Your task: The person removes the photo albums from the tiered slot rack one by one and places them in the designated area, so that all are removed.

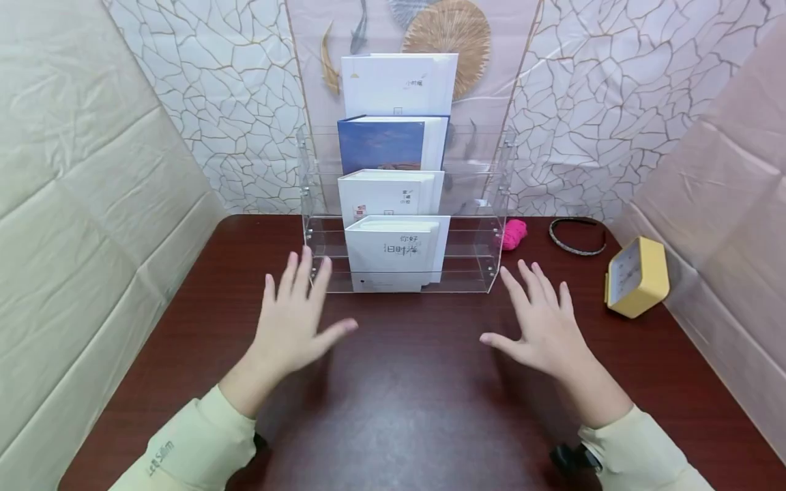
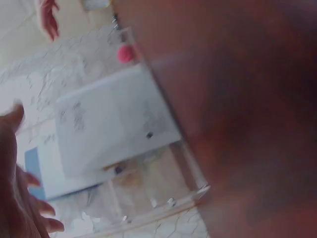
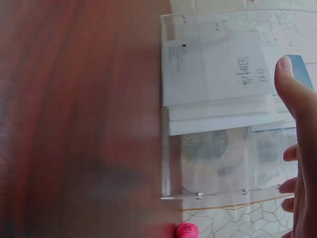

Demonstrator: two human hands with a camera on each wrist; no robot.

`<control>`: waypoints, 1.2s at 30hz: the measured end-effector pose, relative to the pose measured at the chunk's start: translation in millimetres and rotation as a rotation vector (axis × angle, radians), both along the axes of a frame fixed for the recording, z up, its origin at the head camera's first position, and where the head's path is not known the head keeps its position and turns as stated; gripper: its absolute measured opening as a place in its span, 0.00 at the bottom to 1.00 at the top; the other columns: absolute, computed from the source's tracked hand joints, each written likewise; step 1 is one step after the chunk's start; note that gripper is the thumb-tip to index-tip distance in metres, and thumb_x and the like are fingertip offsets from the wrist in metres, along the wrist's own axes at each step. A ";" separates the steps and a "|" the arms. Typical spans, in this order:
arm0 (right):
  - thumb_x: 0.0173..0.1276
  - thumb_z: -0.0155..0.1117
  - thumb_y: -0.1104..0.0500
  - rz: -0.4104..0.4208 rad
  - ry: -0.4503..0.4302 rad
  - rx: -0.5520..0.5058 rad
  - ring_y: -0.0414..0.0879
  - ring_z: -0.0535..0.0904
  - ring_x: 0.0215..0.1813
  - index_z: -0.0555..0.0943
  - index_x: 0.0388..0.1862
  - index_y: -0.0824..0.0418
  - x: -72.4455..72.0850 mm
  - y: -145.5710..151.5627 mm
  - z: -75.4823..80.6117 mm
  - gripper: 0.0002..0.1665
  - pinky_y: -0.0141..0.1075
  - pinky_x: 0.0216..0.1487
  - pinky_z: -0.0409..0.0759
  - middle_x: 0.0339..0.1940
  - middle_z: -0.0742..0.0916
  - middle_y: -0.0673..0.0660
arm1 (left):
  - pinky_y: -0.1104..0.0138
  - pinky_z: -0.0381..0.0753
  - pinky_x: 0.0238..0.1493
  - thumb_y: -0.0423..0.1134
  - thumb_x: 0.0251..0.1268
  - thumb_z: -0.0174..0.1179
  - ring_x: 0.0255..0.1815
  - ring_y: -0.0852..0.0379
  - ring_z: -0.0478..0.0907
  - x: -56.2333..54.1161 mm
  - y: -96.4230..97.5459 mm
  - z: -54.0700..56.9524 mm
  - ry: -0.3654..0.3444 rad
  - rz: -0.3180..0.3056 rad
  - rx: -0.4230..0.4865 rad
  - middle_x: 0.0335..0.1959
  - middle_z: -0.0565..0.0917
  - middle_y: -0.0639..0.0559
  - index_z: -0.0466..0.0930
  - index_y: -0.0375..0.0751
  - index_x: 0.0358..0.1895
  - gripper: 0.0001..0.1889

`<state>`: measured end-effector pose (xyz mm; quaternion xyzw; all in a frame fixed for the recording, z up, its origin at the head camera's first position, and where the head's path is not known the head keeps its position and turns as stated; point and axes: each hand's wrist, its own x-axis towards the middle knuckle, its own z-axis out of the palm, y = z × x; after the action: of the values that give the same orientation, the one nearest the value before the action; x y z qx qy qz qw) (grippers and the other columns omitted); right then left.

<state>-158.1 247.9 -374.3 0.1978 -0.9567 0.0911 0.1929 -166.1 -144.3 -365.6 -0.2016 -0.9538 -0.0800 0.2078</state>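
Note:
Both hands hover above the dark red table with fingers spread, holding nothing. My left hand (image 1: 291, 317) is near the front left corner of a clear acrylic tiered rack (image 1: 467, 283), and my right hand (image 1: 543, 327) is near its front right corner. Several books stand one behind another in the rack: a white book (image 1: 387, 256) in front, another white book (image 1: 377, 194), a blue-covered book (image 1: 381, 144), and a white book (image 1: 393, 85) at the top back. In the left wrist view the front white book (image 2: 114, 119) looks blurred. The right wrist view shows the same book (image 3: 213, 69) sharper.
A pink ball of yarn (image 1: 514, 234) lies beside the rack's right side. Farther right are a dark headband (image 1: 577, 251) and a yellow clock-like box (image 1: 651, 276). Pale padded panels (image 1: 80, 204) flank the table (image 1: 405, 409), and a patterned sheet (image 1: 215, 88) hangs behind.

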 end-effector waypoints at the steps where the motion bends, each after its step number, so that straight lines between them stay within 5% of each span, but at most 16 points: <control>1: 0.47 0.67 0.31 0.005 -0.006 -0.022 0.61 0.50 0.72 0.54 0.74 0.56 -3.2 -0.5 3.0 0.61 0.69 0.60 0.45 0.70 0.61 0.67 | 0.35 0.45 0.62 0.71 0.56 0.48 0.73 0.40 0.38 -5.0 -2.8 5.6 0.008 0.009 0.065 0.74 0.43 0.39 0.44 0.42 0.75 0.51; 7: 0.55 0.69 0.45 0.102 -0.012 -0.258 0.60 0.63 0.64 0.62 0.68 0.65 -32.9 -0.5 21.8 0.47 0.61 0.59 0.59 0.62 0.71 0.66 | 0.48 0.50 0.68 0.52 0.65 0.54 0.71 0.41 0.48 -50.5 -25.2 40.1 -0.005 -0.006 0.518 0.72 0.52 0.36 0.50 0.31 0.71 0.40; 13: 0.62 0.66 0.58 0.161 -0.065 -0.571 0.56 0.74 0.56 0.68 0.59 0.69 -70.9 -7.6 30.2 0.30 0.52 0.58 0.68 0.52 0.81 0.64 | 0.54 0.53 0.68 0.54 0.66 0.54 0.70 0.40 0.54 -106.5 -35.3 48.9 -0.294 0.046 0.903 0.71 0.55 0.36 0.48 0.35 0.72 0.40; 18: 0.66 0.62 0.56 0.124 -0.187 -0.746 0.54 0.79 0.49 0.70 0.56 0.69 -96.5 -20.9 25.2 0.25 0.47 0.50 0.75 0.49 0.82 0.64 | 0.50 0.61 0.64 0.54 0.67 0.52 0.70 0.41 0.54 -140.3 -31.9 42.7 -0.486 0.089 1.096 0.71 0.53 0.35 0.45 0.38 0.74 0.40; 22: 0.65 0.63 0.54 0.104 -0.265 -0.825 0.54 0.80 0.47 0.70 0.56 0.68 -109.7 -32.9 17.4 0.27 0.38 0.47 0.77 0.47 0.83 0.64 | 0.48 0.69 0.57 0.52 0.69 0.50 0.66 0.42 0.61 -155.8 -26.1 36.0 -0.556 0.111 1.160 0.71 0.57 0.38 0.47 0.41 0.74 0.36; 26: 0.62 0.67 0.53 0.104 -0.297 -0.869 0.53 0.80 0.47 0.71 0.54 0.69 -115.9 -43.8 11.8 0.28 0.34 0.45 0.77 0.44 0.84 0.64 | 0.51 0.73 0.54 0.46 0.72 0.48 0.61 0.41 0.68 -165.4 -21.0 29.0 -0.536 0.108 1.163 0.67 0.64 0.36 0.55 0.38 0.71 0.29; 36: 0.52 0.75 0.51 0.049 -0.337 -0.866 0.49 0.82 0.43 0.74 0.45 0.65 -124.3 -66.0 -2.1 0.28 0.33 0.38 0.79 0.40 0.85 0.60 | 0.54 0.71 0.57 0.38 0.73 0.45 0.56 0.42 0.72 -170.2 -22.5 21.5 -0.373 0.084 0.822 0.56 0.75 0.33 0.66 0.31 0.61 0.19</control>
<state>-282.4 182.0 -376.4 0.1042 -0.8437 0.5175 0.0976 -336.3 -166.8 -344.1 -0.0455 -0.8714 -0.4784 0.0984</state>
